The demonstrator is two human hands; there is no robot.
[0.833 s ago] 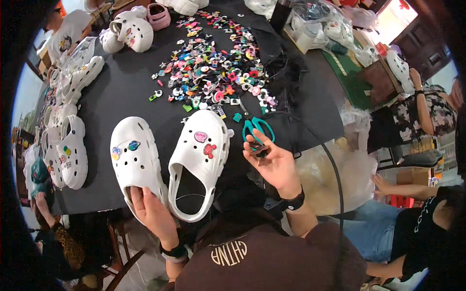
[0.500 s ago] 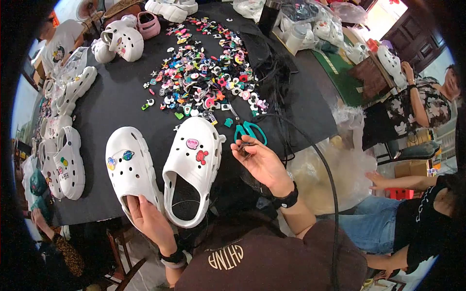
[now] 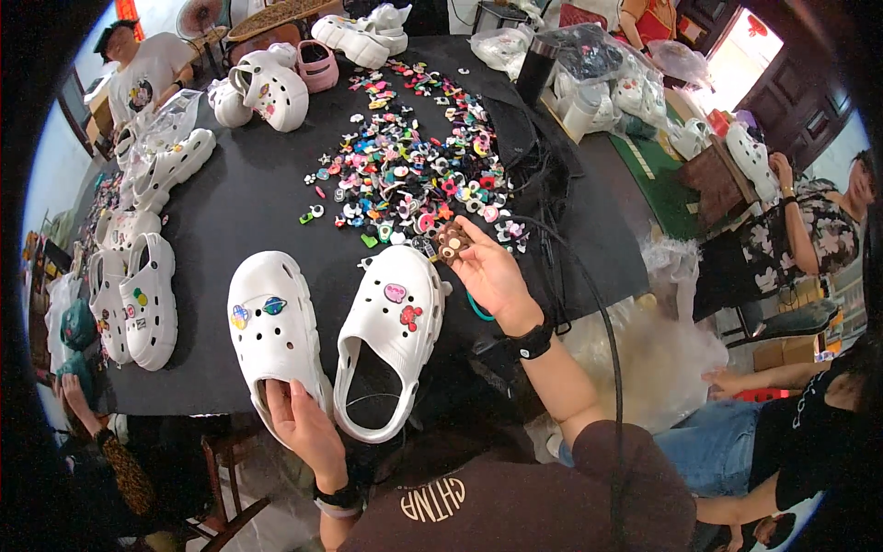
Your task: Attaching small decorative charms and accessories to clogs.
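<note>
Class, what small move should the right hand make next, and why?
Probably bring the brown bear charm toward the planet-decorated white clog: the right hand pinches the charm, the left hand has fingers inside that clog, and several of its holes are bare.

At 11 o'clock in the head view, a pink clog (image 3: 320,78) stands near the far edge of the black desk (image 3: 212,212). A fan (image 3: 200,17) is farther out, between 10 and 11; a person in a white T-shirt (image 3: 147,69) is at 10. Toward 1 o'clock stand a black bottle (image 3: 536,72) and a pale jar (image 3: 579,118), beside plastic bags (image 3: 607,55). At 2 are a green mat (image 3: 674,198) and, beyond it, a dark door (image 3: 819,106). A person in a floral top (image 3: 800,230) is at 3, one in jeans (image 3: 713,442) at 4. A wooden chair (image 3: 213,455) sits between 7 and 8.
</note>
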